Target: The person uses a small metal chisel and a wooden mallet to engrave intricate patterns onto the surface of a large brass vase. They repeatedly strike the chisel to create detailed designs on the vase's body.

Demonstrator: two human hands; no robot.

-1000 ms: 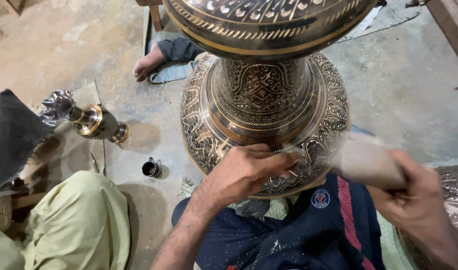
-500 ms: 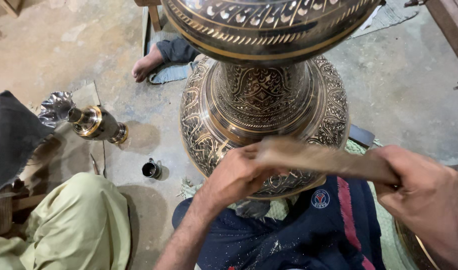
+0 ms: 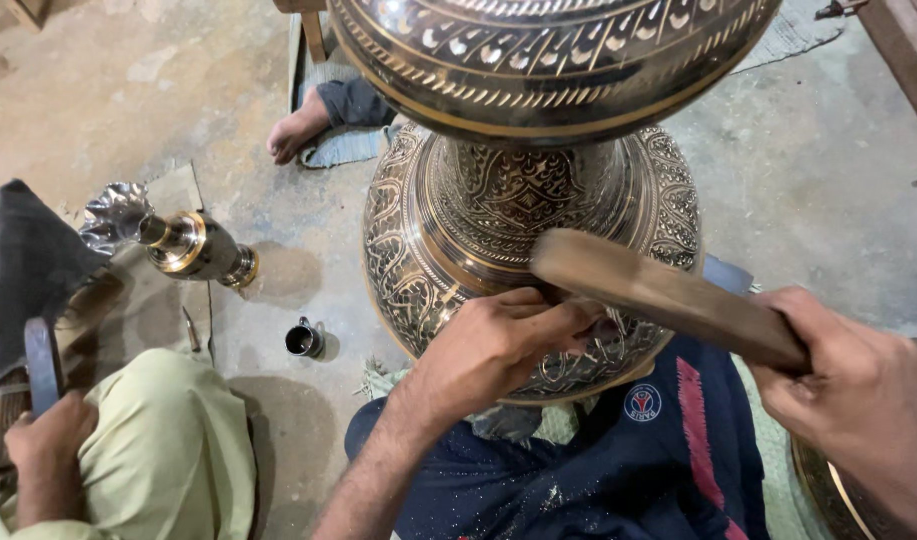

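Engraving is under way: the left hand [image 3: 498, 345] pinches a small chisel, mostly hidden, against the flared foot of the large engraved brass vase [image 3: 523, 250] standing on the floor, while the right hand [image 3: 858, 400] grips a wooden mallet [image 3: 668, 295] poised just above. The coming blow calls for a steady chisel.

Place: metal craft workshop | shown by: large engraved brass vase [image 3: 523, 215], bare concrete floor [image 3: 178, 110], wooden mallet [image 3: 668, 295]

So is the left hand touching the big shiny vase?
Touching. The head view shows the left hand pressed against the engraved base of the big metal vase, its fingers curled onto the patterned surface with no gap visible.
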